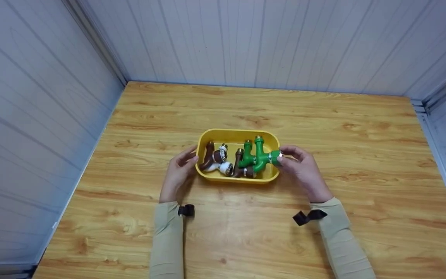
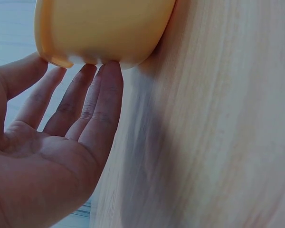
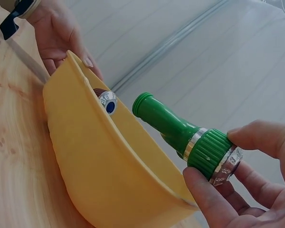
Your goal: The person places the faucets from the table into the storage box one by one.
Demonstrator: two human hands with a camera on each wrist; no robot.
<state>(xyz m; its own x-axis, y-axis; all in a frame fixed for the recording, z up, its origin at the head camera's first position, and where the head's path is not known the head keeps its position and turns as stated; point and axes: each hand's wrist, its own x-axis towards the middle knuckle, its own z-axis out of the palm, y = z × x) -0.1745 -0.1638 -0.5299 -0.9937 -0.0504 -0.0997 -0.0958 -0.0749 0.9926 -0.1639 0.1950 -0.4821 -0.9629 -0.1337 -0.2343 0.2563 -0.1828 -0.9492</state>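
Observation:
My right hand (image 1: 303, 170) pinches a green tap (image 3: 168, 118) by its ribbed knob, thumb and fingers on either side. The tap is held over the right end of a yellow bin (image 1: 238, 180), its threaded outlet pointing away. At the bin's left end, my left hand (image 1: 178, 172) holds the rim, thumb at the edge and fingertips against the outer wall (image 2: 104, 33). Inside the bin lie another green tap (image 1: 247, 149), a brown tap (image 1: 238, 159), a second brown tap (image 1: 209, 153) and white taps (image 1: 226, 168), partly overlapping.
The bin rests on a wood-grain table (image 1: 230, 232). White panelled walls (image 1: 238, 42) stand behind the table and along its left and right sides. Black straps (image 1: 186, 210) hang at both wrists.

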